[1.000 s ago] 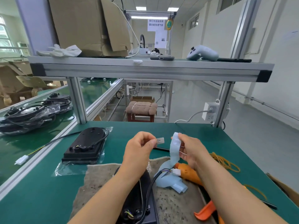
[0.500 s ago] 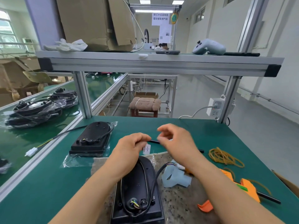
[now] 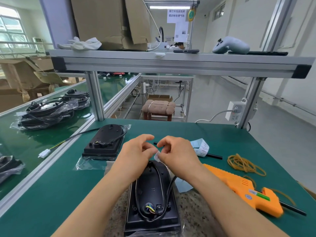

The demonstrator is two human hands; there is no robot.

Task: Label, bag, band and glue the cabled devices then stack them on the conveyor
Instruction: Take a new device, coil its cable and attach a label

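Black plastic, the cabled device (image 3: pixel 152 194) lies just beneath both wrists, its long axis running from under the fingertips back toward me. I judge the left hand (image 3: pixel 136 156) and right hand (image 3: pixel 177 157) equally near. Their curled fingers pinch the white label (image 3: pixel 157 155) between them, just above the device's far end.

Left of the near device (image 3: pixel 152 194) you have bare green mat (image 3: pixel 56 185) out to the rail (image 3: pixel 42 171). Beyond it to the left, the bagged device (image 3: pixel 104 142) blocks the way. To its right lie the glue gun (image 3: pixel 242 189), rubber bands (image 3: pixel 244 164) and label strip (image 3: pixel 201 147). Your left hand (image 3: pixel 136 153) and right hand (image 3: pixel 177 154) crowd its far end, pinching a label (image 3: pixel 157 154).
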